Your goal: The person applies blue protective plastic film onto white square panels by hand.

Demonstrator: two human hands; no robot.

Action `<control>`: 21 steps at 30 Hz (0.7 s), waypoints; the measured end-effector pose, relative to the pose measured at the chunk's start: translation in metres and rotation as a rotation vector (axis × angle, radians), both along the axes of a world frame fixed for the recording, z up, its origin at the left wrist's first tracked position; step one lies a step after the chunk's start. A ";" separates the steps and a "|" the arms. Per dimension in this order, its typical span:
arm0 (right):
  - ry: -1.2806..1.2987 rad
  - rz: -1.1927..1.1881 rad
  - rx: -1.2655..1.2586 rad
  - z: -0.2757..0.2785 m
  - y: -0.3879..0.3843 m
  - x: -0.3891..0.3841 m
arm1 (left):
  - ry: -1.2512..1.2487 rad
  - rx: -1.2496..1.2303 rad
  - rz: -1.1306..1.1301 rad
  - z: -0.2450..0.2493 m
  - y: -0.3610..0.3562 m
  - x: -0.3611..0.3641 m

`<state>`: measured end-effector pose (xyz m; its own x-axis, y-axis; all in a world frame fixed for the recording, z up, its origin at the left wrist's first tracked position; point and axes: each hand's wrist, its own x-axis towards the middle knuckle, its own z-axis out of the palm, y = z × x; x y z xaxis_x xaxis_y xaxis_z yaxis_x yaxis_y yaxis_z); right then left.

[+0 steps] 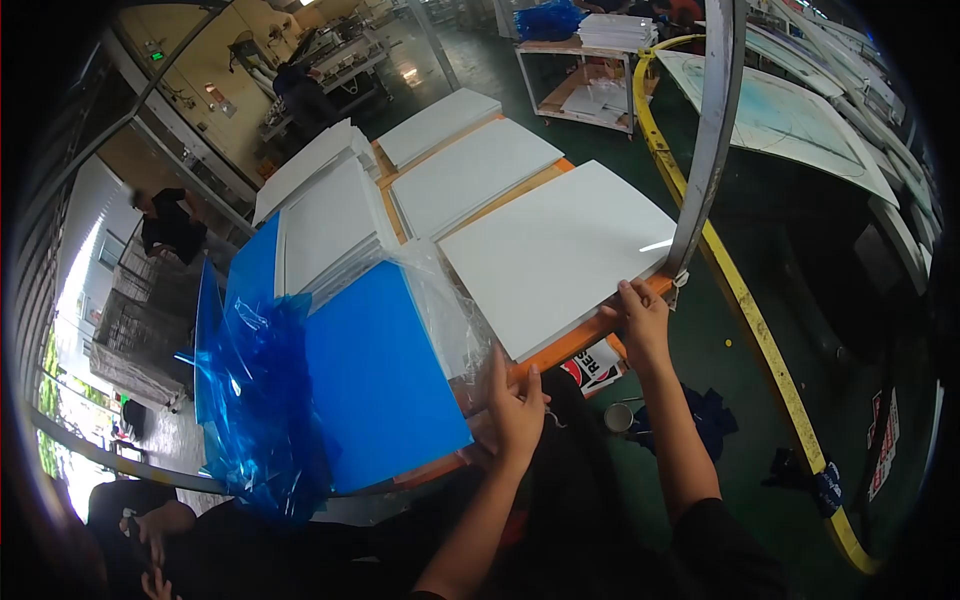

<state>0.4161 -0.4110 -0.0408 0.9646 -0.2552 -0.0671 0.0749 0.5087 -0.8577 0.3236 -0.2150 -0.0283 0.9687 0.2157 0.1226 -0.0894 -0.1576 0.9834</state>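
Observation:
A stack of flat white sheets (560,255) lies at the near right of an orange-framed table (575,347). My right hand (642,318) is at the stack's near edge by the right corner, fingertips over the top and thumb at the side, closed on the edge. My left hand (517,412) is beside the near left corner, its fingers apart and stretched toward the stack, holding nothing I can see. Left of it is a bright blue sheet (385,375). Clear plastic film (450,310) lies between the blue sheet and the white stack.
Crumpled blue film (265,400) hangs at the table's left. More white stacks (475,170) lie farther back. A metal post (712,130) rises by the right corner, near a yellow rail (745,275). A metal cup (619,416) is below. Another person's hands (155,535) show at lower left.

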 end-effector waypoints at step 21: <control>0.068 -0.058 -0.173 0.012 0.003 -0.003 | 0.034 -0.013 0.020 0.000 0.013 0.008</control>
